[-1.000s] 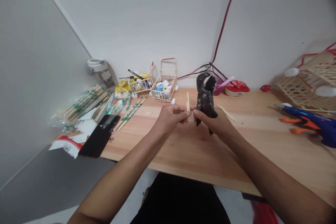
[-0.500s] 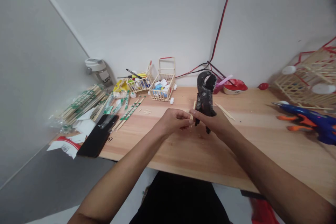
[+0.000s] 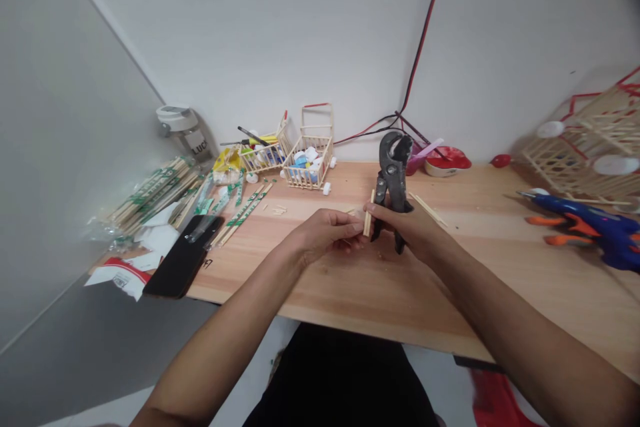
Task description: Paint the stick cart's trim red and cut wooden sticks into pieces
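My left hand (image 3: pixel 325 235) is closed in a pinch over the middle of the wooden table (image 3: pixel 450 280), its fingertips at a short wooden stick (image 3: pixel 369 212) that stands nearly upright between the two hands. My right hand (image 3: pixel 415 230) grips the handles of dark metal cutting pliers (image 3: pixel 393 173), jaws pointing up, and its fingertips also touch the stick. The two hands meet at the stick.
A black phone (image 3: pixel 181 256) and bundles of wrapped chopsticks (image 3: pixel 150 193) lie at the left. Small stick baskets (image 3: pixel 310 160) stand by the wall, with a red bowl (image 3: pixel 445 161) beside them. A blue glue gun (image 3: pixel 590 228) and a stick cage (image 3: pixel 585 147) are at the right.
The stick has moved from my left fingers alone to between both hands and tilted slightly. The pliers turned a little, jaws now seen more from the side.
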Demonstrator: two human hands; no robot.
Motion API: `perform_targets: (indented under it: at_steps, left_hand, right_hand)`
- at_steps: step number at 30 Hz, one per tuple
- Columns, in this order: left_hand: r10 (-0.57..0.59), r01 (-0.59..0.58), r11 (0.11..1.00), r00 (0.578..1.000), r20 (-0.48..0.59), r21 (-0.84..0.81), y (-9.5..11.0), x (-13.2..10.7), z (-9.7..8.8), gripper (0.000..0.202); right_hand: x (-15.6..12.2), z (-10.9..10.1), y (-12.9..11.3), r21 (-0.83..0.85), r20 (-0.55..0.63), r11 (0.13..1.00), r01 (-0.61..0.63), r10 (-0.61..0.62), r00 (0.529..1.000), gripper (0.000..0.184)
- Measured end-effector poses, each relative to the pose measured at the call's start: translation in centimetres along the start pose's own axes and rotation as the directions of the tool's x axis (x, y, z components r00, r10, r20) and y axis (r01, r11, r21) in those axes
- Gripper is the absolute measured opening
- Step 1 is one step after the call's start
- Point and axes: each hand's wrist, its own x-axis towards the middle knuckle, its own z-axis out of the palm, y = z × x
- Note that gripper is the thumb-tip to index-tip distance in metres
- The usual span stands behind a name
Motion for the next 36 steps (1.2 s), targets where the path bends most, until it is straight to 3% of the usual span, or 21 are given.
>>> perform_targets:
  at_steps: [10, 15, 22, 26, 30, 36]
  left_hand:
    - [0.000, -0.001, 1.000, 1.000, 0.023, 0.026, -0.3, -0.1, 0.1, 0.038]
    - [0.146, -0.135, 0.973, 0.988, -0.045, 0.189, -0.3, -0.1, 0.8, 0.031]
    - [0.364, -0.284, 0.874, 0.920, -0.143, 0.395, -0.5, 0.0, 1.8, 0.016]
    - [0.421, -0.314, 0.842, 0.891, -0.170, 0.439, -0.9, -0.1, 2.0, 0.017]
    - [0.333, -0.266, 0.897, 0.932, -0.144, 0.354, -1.2, -0.2, 1.5, 0.021]
    - [0.168, -0.162, 0.985, 0.982, -0.087, 0.065, -1.3, 0.3, 1.0, 0.048]
  right_hand:
    - [0.2, -0.1, 0.1, 0.062, 0.018, 0.998, -0.017, 0.016, 1.000, 0.036]
    - [0.4, -0.2, 0.6, 0.134, -0.010, 0.989, -0.058, 0.059, 0.998, 0.031]
    - [0.6, -0.4, 0.8, 0.128, -0.030, 0.991, -0.046, 0.051, 0.998, 0.033]
    - [0.6, -0.3, 0.8, 0.155, -0.068, 0.987, -0.039, 0.050, 0.996, 0.033]
    - [0.6, -0.3, 0.8, 0.103, -0.097, 0.995, 0.000, 0.010, 0.995, 0.032]
    - [0.7, -0.5, 1.3, -0.035, -0.113, 0.999, 0.040, -0.044, 0.993, 0.029]
